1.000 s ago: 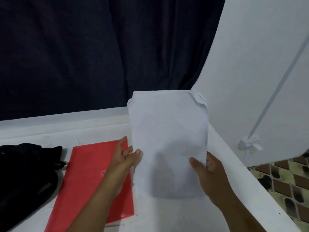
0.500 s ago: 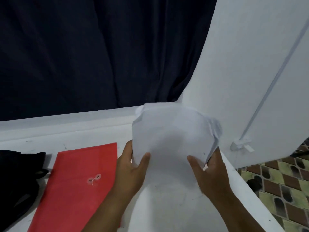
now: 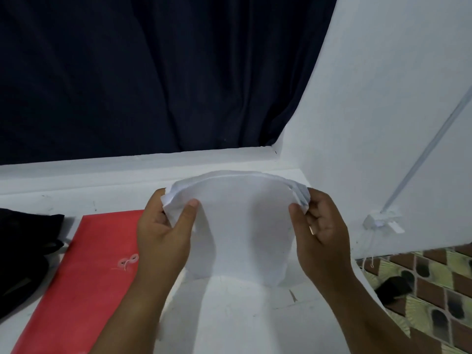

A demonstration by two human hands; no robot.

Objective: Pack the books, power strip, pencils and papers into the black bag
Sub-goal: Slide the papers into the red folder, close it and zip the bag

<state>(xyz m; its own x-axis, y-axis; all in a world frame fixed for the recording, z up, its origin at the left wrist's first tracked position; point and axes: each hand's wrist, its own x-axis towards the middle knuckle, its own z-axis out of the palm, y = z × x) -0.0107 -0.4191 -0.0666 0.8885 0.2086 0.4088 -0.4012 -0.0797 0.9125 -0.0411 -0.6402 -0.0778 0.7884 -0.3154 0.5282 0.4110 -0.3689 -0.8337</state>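
A stack of white papers (image 3: 245, 226) stands on its lower edge on the white table (image 3: 229, 323), bowed into an arch at the top. My left hand (image 3: 166, 233) pinches its left edge, thumb in front. My right hand (image 3: 321, 238) grips the right edge the same way. A red envelope folder (image 3: 86, 274) with a string clasp lies flat on the table to the left, partly under my left forearm. The black bag (image 3: 23, 256) lies at the far left edge, only partly in view.
A dark curtain (image 3: 153, 72) hangs behind the table's raised back ledge. A white wall (image 3: 396, 111) with a conduit and clip closes the right side. Patterned floor tiles (image 3: 434, 290) and a dark object lie beyond the table's right edge.
The papers, held upright and flat a second ago, have come down onto the table and curved over at the top. Both hands shifted up to the sheets' upper side edges.
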